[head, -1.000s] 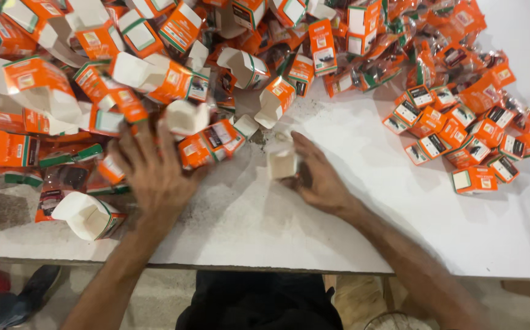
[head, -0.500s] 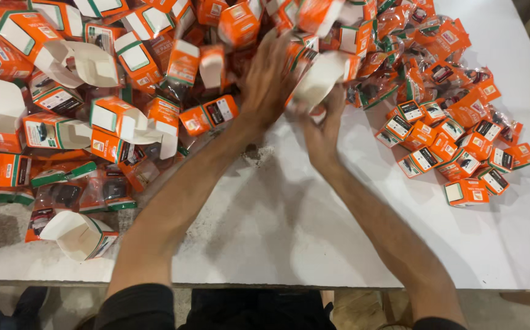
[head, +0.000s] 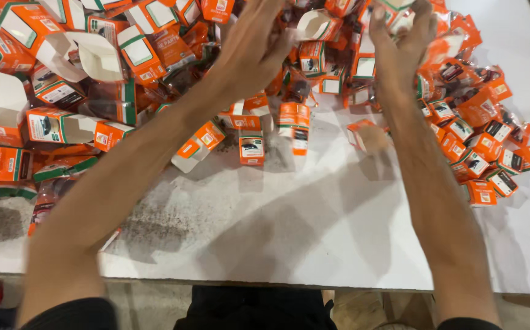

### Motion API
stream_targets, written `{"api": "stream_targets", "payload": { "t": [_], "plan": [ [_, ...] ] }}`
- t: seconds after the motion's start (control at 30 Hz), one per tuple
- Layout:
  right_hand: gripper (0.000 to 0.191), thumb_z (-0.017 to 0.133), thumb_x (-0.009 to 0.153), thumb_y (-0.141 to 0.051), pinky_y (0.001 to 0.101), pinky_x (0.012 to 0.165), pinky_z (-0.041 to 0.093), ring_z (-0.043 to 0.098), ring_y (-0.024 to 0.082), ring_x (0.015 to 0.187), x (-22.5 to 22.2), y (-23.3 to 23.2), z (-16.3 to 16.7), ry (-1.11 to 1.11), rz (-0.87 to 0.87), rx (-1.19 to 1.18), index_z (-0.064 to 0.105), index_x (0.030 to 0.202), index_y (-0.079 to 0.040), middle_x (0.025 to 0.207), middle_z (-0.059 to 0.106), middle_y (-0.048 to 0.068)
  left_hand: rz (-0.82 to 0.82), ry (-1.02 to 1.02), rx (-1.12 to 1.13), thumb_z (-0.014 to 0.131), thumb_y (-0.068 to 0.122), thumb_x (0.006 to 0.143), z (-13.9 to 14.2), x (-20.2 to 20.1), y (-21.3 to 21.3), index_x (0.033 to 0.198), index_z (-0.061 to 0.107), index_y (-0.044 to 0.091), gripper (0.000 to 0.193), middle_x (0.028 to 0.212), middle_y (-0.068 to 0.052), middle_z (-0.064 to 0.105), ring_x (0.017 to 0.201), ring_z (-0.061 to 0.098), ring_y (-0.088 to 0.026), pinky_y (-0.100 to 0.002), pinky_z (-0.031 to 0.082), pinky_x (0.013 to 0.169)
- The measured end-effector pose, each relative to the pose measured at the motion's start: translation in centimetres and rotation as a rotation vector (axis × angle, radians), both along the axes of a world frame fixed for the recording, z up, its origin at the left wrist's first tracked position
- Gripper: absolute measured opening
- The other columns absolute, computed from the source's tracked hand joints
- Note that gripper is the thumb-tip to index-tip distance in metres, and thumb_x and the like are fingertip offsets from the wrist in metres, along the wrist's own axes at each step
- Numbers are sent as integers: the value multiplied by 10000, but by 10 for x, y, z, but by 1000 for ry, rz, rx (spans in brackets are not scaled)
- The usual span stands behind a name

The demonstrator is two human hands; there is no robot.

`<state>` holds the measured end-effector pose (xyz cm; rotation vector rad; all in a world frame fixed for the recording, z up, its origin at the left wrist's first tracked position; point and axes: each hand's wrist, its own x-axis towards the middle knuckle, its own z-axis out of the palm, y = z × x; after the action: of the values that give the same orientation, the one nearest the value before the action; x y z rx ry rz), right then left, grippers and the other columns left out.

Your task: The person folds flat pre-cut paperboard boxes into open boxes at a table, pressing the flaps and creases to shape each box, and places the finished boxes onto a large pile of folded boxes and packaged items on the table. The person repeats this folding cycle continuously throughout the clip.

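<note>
On the white tabletop (head: 314,244), near the edge, nothing lies. Farther off, little orange boxes (head: 251,150) stand loose. Farthest, left hand (head: 254,46) and right hand (head: 402,36) reach apart, fingers spread, into the box pile (head: 155,55); boxes could tumble.

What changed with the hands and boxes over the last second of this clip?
Both hands left the table's near edge and reached up into the heap. The left hand and right hand now spread apart among the orange boxes; the small white box held earlier is no longer in hand. Whether either grips anything is blurred. The white table stayed put.
</note>
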<state>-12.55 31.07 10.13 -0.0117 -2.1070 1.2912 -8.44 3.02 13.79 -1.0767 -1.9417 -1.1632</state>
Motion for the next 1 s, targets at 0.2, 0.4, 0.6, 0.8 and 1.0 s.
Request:
{"api": "stream_targets", "payload": {
  "t": [0.2, 0.4, 0.6, 0.8, 1.0],
  "plan": [
    [635, 831, 1001, -192, 491, 1175, 488, 133, 420, 1609, 88, -11, -33, 254, 182, 466, 420, 1479, -120, 1681, 58, 206, 403, -49, -430, 737, 199, 919, -47, 140, -89, 1368, 501, 26, 535, 1401, -212, 513, 1371, 489, -419, -570, 396, 1168],
    [859, 943, 714, -156, 556, 1207, 313, 274, 439, 1511, 186, -99, -74, 103, 901, 493, 494, 1440, -60, 1616, 268, 230, 522, -120, -663, 717, 379, 814, -118, 158, -95, 1419, 451, -63, 796, 1498, -273, 408, 1468, 287, -433, -663, 168, 1163],
    [757, 862, 738, -88, 449, 1129, 457, 533, 372, 1338, 172, -103, -102, -2, 1219, 513, 476, 1389, -78, 1434, 522, 170, 461, -1, -600, 646, 129, 851, -167, 64, -41, 1502, 450, 0, 692, 1603, -191, 373, 1538, 287, -371, -545, 176, 1295],
    [621, 796, 797, -2, 429, 1080, 488, 582, 319, 1276, 108, -28, -105, -10, 779, 533, 507, 1344, -51, 1356, 568, 163, 261, 132, -309, 735, 253, 856, -143, 0, 51, 1343, 510, 49, 575, 1386, -166, 513, 1325, 461, -330, -550, 302, 1152],
    [606, 703, 961, -69, 412, 972, 545, 649, 266, 1195, 68, 41, -75, 109, 426, 536, 384, 1458, 69, 1299, 614, 240, 225, 364, -273, 674, 90, 895, -83, -34, 109, 1392, 509, 4, 531, 1378, -160, 539, 1318, 504, -336, -505, 356, 1175]
  ]
}}
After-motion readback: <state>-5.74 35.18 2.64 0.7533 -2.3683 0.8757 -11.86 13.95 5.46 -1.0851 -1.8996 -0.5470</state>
